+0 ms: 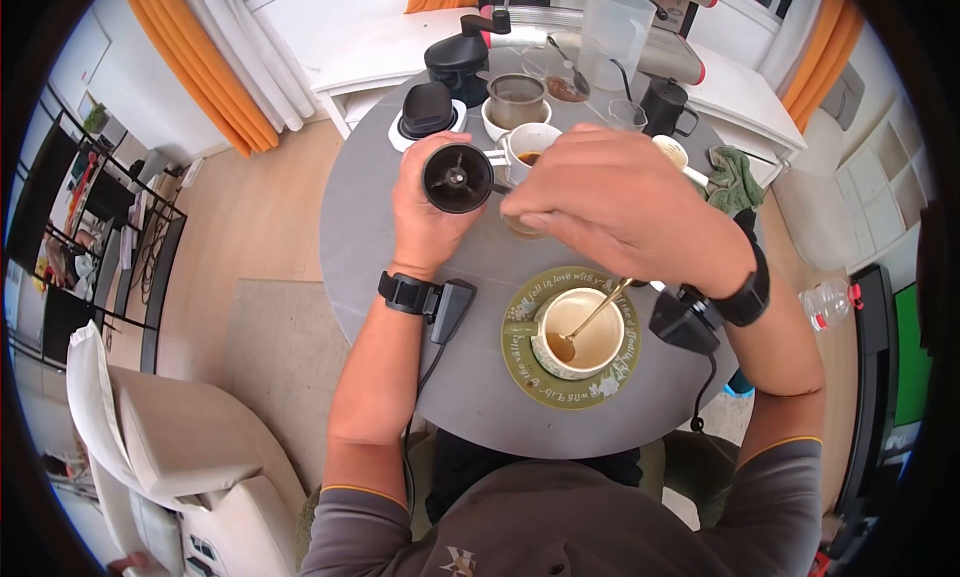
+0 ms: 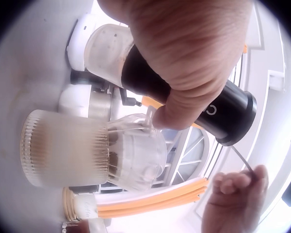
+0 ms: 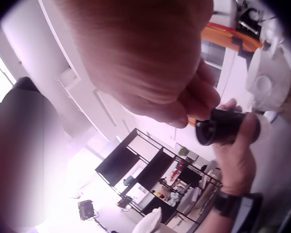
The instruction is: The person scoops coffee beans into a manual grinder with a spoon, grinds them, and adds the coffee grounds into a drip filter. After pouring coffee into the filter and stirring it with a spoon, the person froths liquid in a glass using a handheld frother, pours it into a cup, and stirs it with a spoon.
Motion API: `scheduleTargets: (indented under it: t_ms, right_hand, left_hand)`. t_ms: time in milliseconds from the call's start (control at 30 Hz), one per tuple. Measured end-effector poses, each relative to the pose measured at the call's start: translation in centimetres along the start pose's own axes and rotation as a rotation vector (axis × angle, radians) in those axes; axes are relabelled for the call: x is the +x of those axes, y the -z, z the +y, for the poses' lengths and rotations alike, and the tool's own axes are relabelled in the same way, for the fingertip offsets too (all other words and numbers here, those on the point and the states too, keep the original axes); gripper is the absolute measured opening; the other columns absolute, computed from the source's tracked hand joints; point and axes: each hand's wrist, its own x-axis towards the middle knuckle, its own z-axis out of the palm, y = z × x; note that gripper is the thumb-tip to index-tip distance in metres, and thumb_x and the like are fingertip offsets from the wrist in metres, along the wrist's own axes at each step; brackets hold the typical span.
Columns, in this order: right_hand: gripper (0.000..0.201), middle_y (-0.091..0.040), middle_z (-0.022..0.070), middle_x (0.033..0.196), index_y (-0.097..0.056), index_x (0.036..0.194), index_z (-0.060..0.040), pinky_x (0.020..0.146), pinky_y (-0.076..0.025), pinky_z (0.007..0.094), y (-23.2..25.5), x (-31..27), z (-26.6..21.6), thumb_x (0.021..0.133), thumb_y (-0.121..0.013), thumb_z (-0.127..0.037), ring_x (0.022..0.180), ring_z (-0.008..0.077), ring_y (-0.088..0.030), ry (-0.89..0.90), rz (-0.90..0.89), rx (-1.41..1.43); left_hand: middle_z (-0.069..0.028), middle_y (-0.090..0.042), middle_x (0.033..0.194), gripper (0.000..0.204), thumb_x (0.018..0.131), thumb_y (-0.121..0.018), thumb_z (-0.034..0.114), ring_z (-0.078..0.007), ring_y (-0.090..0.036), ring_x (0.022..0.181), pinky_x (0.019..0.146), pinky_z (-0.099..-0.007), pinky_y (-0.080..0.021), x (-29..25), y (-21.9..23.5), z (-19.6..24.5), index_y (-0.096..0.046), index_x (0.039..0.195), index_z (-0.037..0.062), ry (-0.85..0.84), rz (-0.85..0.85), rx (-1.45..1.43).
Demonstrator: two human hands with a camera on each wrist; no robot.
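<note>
My left hand (image 1: pixel 428 217) grips a black cylinder (image 1: pixel 457 179), its open top facing the head camera with a small metal shaft inside. In the left wrist view the black cylinder (image 2: pixel 233 114) is tilted and has a clear part (image 2: pixel 104 51) at its other end. My right hand (image 1: pixel 630 197) is beside it, fingers curled, pinching a thin metal stem (image 2: pixel 243 159) that reaches the cylinder's rim. What the stem's far end does inside the rim is hidden.
A cup (image 1: pixel 578 322) with a spoon stands on a green saucer (image 1: pixel 520 372) near the front. Behind the hands are a white cup (image 1: pixel 533 137), a black grinder (image 1: pixel 460 62), a clear pitcher (image 1: pixel 615 37), a black kettle (image 1: pixel 664 105) and a green cloth (image 1: pixel 733 182).
</note>
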Motion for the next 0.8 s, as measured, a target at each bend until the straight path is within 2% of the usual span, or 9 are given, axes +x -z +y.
scheduleTargets:
  t_ms: [167,233,267,367,500,567,633,700,800]
  right_hand:
    - [0.016,-0.07,0.0067,0.084,-0.073,0.102,-0.0051,0.071,-0.051,0.0388,-0.2,-0.2,0.3,0.086,-0.075,-0.004,0.076,0.028,-0.065,0.028,-0.038,-0.014]
    - [0.016,-0.066,0.0089,0.082,-0.07,0.099,-0.0077,0.068,-0.049,0.0402,1.4,-0.1,-1.3,0.084,-0.075,-0.008,0.077,0.0317,-0.063,-0.045,0.045,-0.055]
    - [0.024,-0.068,0.0092,0.083,-0.072,0.107,-0.0029,0.069,-0.051,0.039,2.2,0.2,-1.8,0.084,-0.075,-0.001,0.073,0.0288,-0.064,0.019,0.062,-0.07]
    - [0.027,-0.068,0.0085,0.083,-0.072,0.106,-0.0031,0.067,-0.051,0.0377,2.7,-0.1,-3.1,0.08,-0.077,-0.002,0.072,0.0279,-0.064,0.053,0.07,-0.079]
    - [0.029,-0.068,0.0073,0.083,-0.071,0.105,-0.0026,0.066,-0.05,0.0366,0.0,-0.7,-2.7,0.076,-0.077,-0.002,0.071,0.0272,-0.063,0.128,0.117,-0.058]
    - [0.03,-0.066,0.0065,0.083,-0.071,0.104,-0.0021,0.064,-0.048,0.0363,-1.2,-1.2,-2.1,0.074,-0.074,-0.003,0.068,0.0266,-0.061,0.083,0.007,-0.076]
    - [0.029,-0.066,0.0066,0.083,-0.07,0.104,-0.0013,0.063,-0.048,0.0365,-2.0,-1.6,-1.6,0.075,-0.073,-0.004,0.068,0.0264,-0.06,0.093,0.003,-0.102]
    - [0.028,-0.066,0.0067,0.084,-0.07,0.103,-0.0005,0.063,-0.047,0.0367,-1.7,-1.5,-2.0,0.076,-0.071,-0.005,0.067,0.0262,-0.06,0.113,-0.004,-0.124]
    - [0.027,-0.064,0.0077,0.084,-0.069,0.104,0.0013,0.062,-0.047,0.037,-0.9,-1.4,-3.8,0.077,-0.067,-0.006,0.068,0.0261,-0.059,0.141,0.071,-0.133]
  left_hand:
    - [-0.0095,-0.068,0.122,0.063,0.065,-0.085,-0.003,-0.0284,-0.063,0.113,0.101,-0.0396,-0.05,0.0,0.0,0.3,-0.06,0.122,0.0077,0.027,-0.031,0.021]
    - [-0.0096,-0.068,0.122,0.063,0.065,-0.085,-0.003,-0.0284,-0.064,0.113,0.101,-0.0394,-0.05,-0.1,0.3,0.3,-0.06,0.121,0.0077,0.056,-0.027,0.014]
    - [-0.0096,-0.069,0.122,0.062,0.064,-0.085,-0.003,-0.0286,-0.064,0.113,0.1,-0.0396,-0.05,-0.1,0.2,0.2,-0.06,0.121,0.0079,0.041,-0.021,0.015]
    - [-0.0097,-0.069,0.122,0.061,0.064,-0.086,-0.002,-0.0291,-0.064,0.112,0.1,-0.0399,-0.051,0.1,0.2,-0.1,-0.06,0.119,0.0081,0.001,-0.018,0.021]
    - [-0.0099,-0.07,0.12,0.061,0.064,-0.086,-0.001,-0.0297,-0.064,0.112,0.098,-0.04,-0.05,0.2,0.0,0.2,-0.06,0.118,0.0088,-0.087,0.001,0.079]
    - [-0.0101,-0.07,0.12,0.06,0.065,-0.086,0.0,-0.0296,-0.064,0.112,0.098,-0.04,-0.05,0.2,-0.1,0.2,-0.06,0.118,0.009,-0.096,-0.008,0.077]
    - [-0.0104,-0.07,0.12,0.06,0.065,-0.086,0.001,-0.0295,-0.064,0.112,0.098,-0.0401,-0.05,0.2,-0.1,0.4,-0.06,0.118,0.0092,-0.107,-0.015,0.074]
    - [-0.0126,-0.066,0.121,0.055,0.071,-0.087,-0.002,-0.0237,-0.062,0.115,0.098,-0.0365,-0.051,0.2,0.1,0.6,-0.058,0.118,0.0028,-0.123,-0.067,0.161]
    - [-0.0114,-0.067,0.12,0.056,0.07,-0.087,-0.003,-0.023,-0.062,0.114,0.098,-0.0354,-0.051,0.1,0.0,0.6,-0.059,0.117,0.003,-0.08,-0.031,0.141]
